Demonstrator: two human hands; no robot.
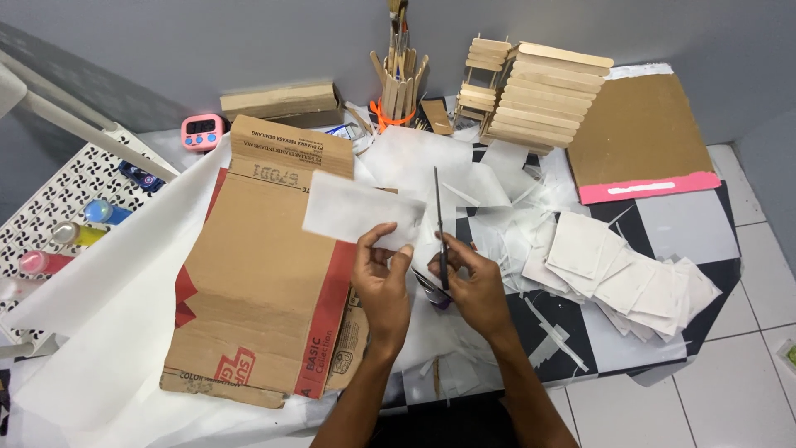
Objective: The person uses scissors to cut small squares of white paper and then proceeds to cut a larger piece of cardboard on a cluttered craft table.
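My left hand point(383, 278) pinches the right edge of a white translucent paper piece point(356, 209), holding it up over a flattened cardboard box point(265, 282). My right hand point(471, 282) grips a pair of scissors point(439, 224) by its dark handles. The blades point away from me and stand just right of the paper's edge. Both hands are close together near the middle of the table.
A heap of cut white paper squares point(630, 274) lies to the right, with thin offcuts around it. Craft-stick structures point(539, 95), a stick holder point(400, 83), a brown board with pink edge point(638, 141), a pink timer point(203, 131) and paint bottles point(66, 236) ring the work area. A large white sheet point(99, 315) drapes left.
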